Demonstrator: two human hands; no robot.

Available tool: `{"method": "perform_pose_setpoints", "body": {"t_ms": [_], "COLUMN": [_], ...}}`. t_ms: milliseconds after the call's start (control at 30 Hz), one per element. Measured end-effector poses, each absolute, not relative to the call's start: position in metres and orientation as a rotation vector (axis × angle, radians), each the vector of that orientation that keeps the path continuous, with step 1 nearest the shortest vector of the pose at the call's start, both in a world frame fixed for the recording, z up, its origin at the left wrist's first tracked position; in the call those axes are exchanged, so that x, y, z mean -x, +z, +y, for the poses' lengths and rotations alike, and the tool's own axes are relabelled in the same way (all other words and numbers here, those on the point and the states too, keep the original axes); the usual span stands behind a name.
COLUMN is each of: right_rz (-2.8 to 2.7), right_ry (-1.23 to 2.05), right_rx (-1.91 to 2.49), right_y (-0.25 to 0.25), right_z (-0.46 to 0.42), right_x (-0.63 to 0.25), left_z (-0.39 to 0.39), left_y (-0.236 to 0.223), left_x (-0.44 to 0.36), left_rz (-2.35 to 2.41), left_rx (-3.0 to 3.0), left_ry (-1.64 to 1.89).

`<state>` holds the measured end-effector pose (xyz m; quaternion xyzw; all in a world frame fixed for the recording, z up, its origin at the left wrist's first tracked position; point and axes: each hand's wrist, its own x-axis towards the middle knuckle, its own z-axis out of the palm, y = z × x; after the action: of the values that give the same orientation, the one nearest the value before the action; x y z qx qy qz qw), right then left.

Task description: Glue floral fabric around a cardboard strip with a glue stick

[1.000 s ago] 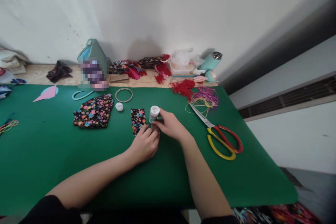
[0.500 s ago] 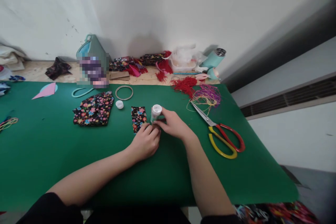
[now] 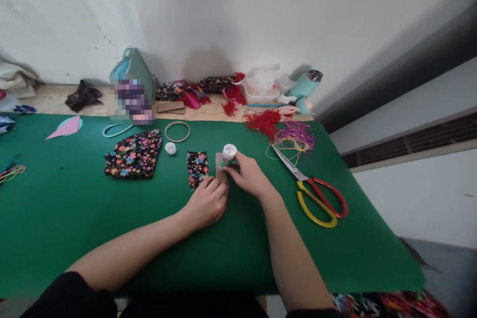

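Note:
My right hand (image 3: 249, 177) grips a small green glue stick (image 3: 226, 156) with a white end, tilted over a small brown card piece (image 3: 220, 174) on the green table cover (image 3: 74, 218). My left hand (image 3: 207, 203) is curled with its fingertips pressing the card's near edge. A small strip of black floral fabric (image 3: 197, 169) lies just left of the card. A white cap (image 3: 170, 148) sits further left.
A larger floral fabric piece (image 3: 134, 154), a metal ring (image 3: 177, 131) and a teal bag (image 3: 132, 84) lie to the left and behind. Red-and-yellow scissors (image 3: 315, 194), coloured threads (image 3: 294, 136), red tassels (image 3: 263, 121) and a teal flask (image 3: 305, 87) are to the right.
My right hand has shifted the glue stick slightly right and tilted it, uncovering the brown card. My left hand has stayed pressed in place.

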<state>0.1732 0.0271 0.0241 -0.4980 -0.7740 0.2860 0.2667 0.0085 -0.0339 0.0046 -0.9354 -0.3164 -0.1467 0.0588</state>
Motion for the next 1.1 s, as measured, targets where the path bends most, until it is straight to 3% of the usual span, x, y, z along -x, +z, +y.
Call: {"method": "perform_pose_setpoints", "body": {"t_ms": [667,867,1100], "right_rz": [-2.133,-2.065,-2.129], "right_ry": [0.881,0.739,0.866], "right_rx": [1.232,1.358,1.260], "right_y": [0.0263,0.0261,0.0280], "right_z": [0.0261,0.0269,0.0261], "right_x": [-0.1759,-0.1673,-0.1727], "left_z": [-0.0340,-0.0350,-0.0353], "left_y": [-0.0017,-0.0002,0.0017], "left_x": [-0.0077,-0.0074,-0.0067], "left_rz": [-0.908,-0.890,-0.886], "left_rx": [2.773,2.741,2.724], "left_ry": [-0.498,-0.475,-0.464]}}
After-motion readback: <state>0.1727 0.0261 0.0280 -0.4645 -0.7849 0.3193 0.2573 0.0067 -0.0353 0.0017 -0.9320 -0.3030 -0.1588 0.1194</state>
